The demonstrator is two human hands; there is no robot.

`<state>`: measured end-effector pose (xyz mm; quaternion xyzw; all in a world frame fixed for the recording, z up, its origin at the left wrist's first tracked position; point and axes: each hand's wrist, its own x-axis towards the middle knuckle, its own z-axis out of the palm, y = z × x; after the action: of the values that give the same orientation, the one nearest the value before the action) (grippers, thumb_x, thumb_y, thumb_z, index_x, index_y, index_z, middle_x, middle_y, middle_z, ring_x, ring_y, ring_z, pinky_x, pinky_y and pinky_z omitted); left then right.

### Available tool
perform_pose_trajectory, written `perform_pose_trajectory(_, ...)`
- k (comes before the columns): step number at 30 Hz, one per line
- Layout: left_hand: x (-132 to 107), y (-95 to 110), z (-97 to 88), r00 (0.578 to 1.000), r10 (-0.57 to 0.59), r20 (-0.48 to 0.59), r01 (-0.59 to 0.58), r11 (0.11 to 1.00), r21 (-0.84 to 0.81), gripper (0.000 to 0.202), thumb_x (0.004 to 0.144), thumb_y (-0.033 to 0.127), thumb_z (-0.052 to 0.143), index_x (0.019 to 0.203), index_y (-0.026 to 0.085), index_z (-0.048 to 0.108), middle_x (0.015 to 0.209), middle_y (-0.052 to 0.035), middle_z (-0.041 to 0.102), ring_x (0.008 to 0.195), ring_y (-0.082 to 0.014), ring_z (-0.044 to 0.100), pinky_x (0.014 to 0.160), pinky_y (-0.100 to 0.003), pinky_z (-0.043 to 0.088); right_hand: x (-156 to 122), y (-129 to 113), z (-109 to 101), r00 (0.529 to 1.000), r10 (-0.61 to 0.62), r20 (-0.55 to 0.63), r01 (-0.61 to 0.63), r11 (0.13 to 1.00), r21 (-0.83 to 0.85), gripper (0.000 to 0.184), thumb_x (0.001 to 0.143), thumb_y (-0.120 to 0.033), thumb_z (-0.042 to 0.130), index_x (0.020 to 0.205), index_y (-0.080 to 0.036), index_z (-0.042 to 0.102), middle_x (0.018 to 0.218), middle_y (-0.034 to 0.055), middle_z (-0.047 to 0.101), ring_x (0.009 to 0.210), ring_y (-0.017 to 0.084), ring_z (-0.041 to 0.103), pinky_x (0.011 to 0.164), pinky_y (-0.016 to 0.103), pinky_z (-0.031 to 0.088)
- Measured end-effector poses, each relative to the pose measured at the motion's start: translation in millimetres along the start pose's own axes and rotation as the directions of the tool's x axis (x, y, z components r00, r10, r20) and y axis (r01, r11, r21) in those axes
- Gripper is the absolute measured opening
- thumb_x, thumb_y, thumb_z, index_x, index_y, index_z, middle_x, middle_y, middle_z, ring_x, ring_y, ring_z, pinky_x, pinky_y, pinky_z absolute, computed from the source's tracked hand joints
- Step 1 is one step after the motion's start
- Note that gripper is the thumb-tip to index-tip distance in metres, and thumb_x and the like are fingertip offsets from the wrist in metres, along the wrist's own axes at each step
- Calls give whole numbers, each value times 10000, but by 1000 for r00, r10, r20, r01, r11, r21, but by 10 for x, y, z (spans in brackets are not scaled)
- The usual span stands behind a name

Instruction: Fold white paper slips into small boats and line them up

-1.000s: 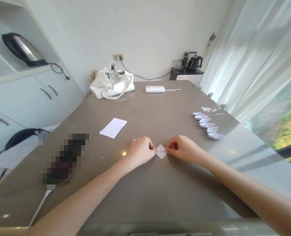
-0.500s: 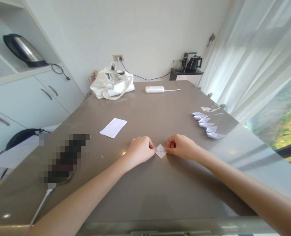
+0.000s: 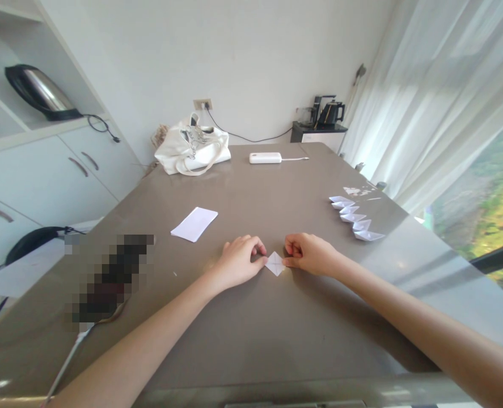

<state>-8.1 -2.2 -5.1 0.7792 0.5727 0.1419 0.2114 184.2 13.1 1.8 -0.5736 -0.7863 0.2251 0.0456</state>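
Brown table [image 3: 251, 334]: left hand [image 3: 240, 260], right hand [image 3: 309, 254] curled inward at folded paper [image 3: 275, 264].

White folded paper [image 3: 275, 264], grey-brown table [image 3: 242, 334], white bag [image 3: 208, 156], black-and-silver kettle [image 3: 42, 93]

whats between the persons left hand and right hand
A small, diamond-shaped piece of creased white paper lies between the left hand and the right hand, one side corner toward each, as the head view shows.
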Motion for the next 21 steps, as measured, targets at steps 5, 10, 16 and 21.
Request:
perform_pose_trajectory(5, 22, 39, 119, 996, 14, -83, -15, 1000, -16, 263, 753, 461, 626, 883, 232, 637, 838, -11, 607, 852, -207, 561, 778, -353, 368, -15, 29, 10, 1000, -20, -19, 20, 999, 32, 146, 698, -306, 642, 696, -202, 539, 627, -31, 573, 544, 100, 467, 497, 216, 265)
perform_pose_trajectory(10, 42, 70, 140, 996, -13, -88, 13, 1000, 6, 201, 739, 400, 666, 871, 250, 645, 831, -4, 599, 854, -207, 558, 755, -343, 359, 33, 206, 21, 985, -165, 58, 147, 959, 242, 126, 714, -287, 618, 768, -175, 599, 537, -51, 500, 498, 88, 435, 488, 199, 290)
perform_pose_trajectory(16, 24, 24, 165, 988, 130, -85, -133, 991, -32, 141, 795, 344, 626, 913, 274, 659, 882, -11, 600, 903, -205, 547, 790, -349, 377, 55, 275, 21, 968, -238, 81, 194, 912, 363, 199, 746, -318, 587, 816, -150, 666, 555, -23, 560, 502, 97, 471, 485, 198, 319)
perform_pose_trajectory(21, 51, -27, 190, 946, 307, -105, -316, 945, -89, 97, 835, 248, 576, 908, 206, 624, 973, -43, 595, 951, -199, 520, 840, -330, 396, -33, 166, -24, 965, -261, 21, 242, 919, 311, 207, 764, -313, 581, 819, -157, 705, 591, -4, 609, 525, 101, 492, 507, 201, 342)
